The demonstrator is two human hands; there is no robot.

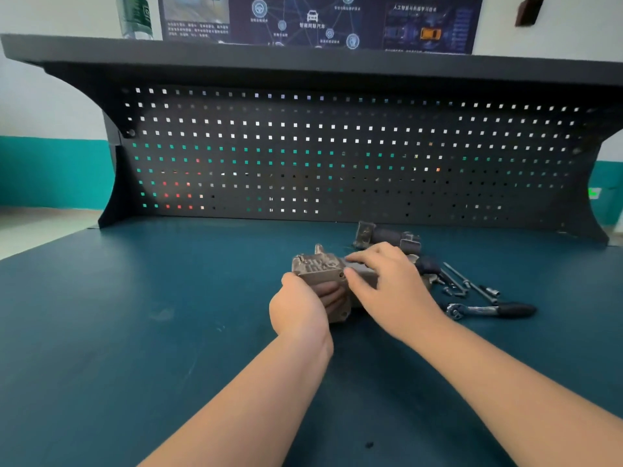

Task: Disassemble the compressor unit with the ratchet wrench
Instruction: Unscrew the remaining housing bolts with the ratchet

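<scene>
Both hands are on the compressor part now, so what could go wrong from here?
1. The long bolts lie loose beside the right hand; a sweep could scatter them.
2. The left hand holds the compressor part from below; if it separates suddenly, fingers could get pinched.

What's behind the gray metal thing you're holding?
Behind the gray metal compressor block lies another dark metal compressor part on the teal bench. The right hand hides its lower edge.
</scene>
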